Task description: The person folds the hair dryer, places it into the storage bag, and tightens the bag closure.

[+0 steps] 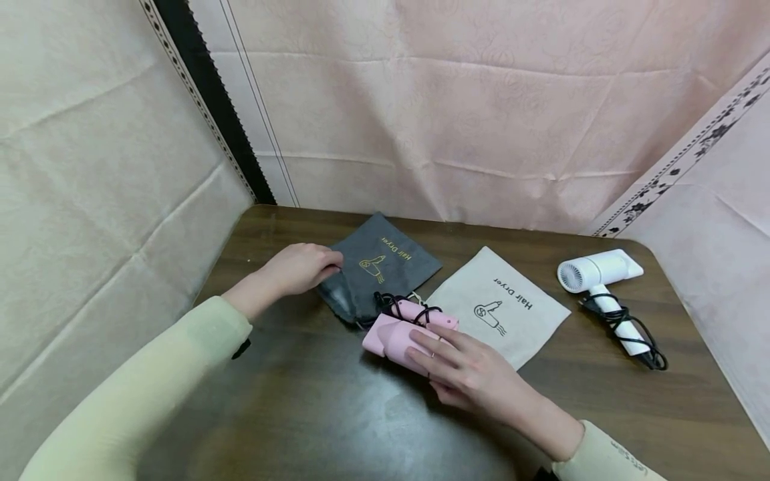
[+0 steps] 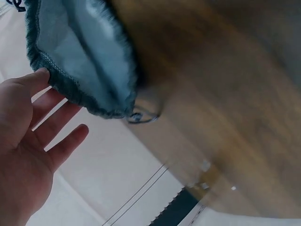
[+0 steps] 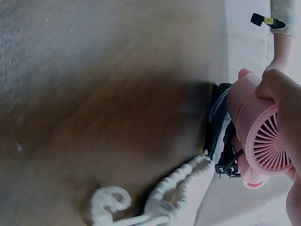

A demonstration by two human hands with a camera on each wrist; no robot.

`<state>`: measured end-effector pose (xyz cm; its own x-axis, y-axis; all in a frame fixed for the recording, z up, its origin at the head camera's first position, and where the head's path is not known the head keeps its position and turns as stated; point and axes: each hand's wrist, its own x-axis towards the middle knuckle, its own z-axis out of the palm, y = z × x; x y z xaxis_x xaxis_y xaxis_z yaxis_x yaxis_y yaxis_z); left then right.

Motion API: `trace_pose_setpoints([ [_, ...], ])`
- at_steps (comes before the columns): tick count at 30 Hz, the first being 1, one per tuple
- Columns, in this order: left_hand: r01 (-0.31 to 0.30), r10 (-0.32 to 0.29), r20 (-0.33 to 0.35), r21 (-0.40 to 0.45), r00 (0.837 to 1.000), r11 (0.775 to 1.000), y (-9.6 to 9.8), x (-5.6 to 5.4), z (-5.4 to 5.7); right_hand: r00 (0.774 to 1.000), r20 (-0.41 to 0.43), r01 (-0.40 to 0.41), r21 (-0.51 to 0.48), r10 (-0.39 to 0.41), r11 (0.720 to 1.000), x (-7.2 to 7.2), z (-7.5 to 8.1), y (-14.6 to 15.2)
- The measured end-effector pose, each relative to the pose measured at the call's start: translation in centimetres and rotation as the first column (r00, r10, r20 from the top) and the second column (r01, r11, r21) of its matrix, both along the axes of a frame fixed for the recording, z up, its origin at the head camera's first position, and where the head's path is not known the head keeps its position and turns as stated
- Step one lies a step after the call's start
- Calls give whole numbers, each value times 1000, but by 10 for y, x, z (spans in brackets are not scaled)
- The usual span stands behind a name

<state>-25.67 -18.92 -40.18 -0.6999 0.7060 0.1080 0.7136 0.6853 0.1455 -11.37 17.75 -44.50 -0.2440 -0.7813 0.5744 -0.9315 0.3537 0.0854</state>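
Observation:
My left hand (image 1: 303, 267) pinches the open mouth of a dark grey drawstring pouch (image 1: 394, 260) with gold "Hair Dryer" print. In the left wrist view the thumb lies on the gathered rim of the pouch (image 2: 61, 77), with fingers behind it, and the lining shows. From above, my right hand (image 1: 475, 374) grips a pink hair dryer (image 1: 397, 341) around its barrel, close to the mouth of the pouch. Its handle lies alongside the barrel, wrapped in a black cord (image 1: 388, 304). The right wrist view shows the dryer's round pink intake grille (image 3: 268, 146) and the plug (image 3: 228, 168).
A white "Hair Dryer" pouch (image 1: 463, 294) lies flat just right of the pink dryer, its white drawstring (image 3: 164, 193) at the near end. Farther right lies a white hair dryer (image 1: 601, 270) with a black cord around its handle. Cloth walls (image 1: 481, 120) border the brown table (image 1: 289, 387).

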Motion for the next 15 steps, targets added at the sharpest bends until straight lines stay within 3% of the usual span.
trace_pose_setpoints([
  [9, -39, 38, 21, 70, 999, 997, -1, 0, 37, 999, -34, 20, -47, -21, 999, -3, 12, 7],
  [15, -115, 110, 46, 113, 993, 987, -2, 4, 59, 998, -52, 27, -84, -32, 996, -5, 20, 11],
])
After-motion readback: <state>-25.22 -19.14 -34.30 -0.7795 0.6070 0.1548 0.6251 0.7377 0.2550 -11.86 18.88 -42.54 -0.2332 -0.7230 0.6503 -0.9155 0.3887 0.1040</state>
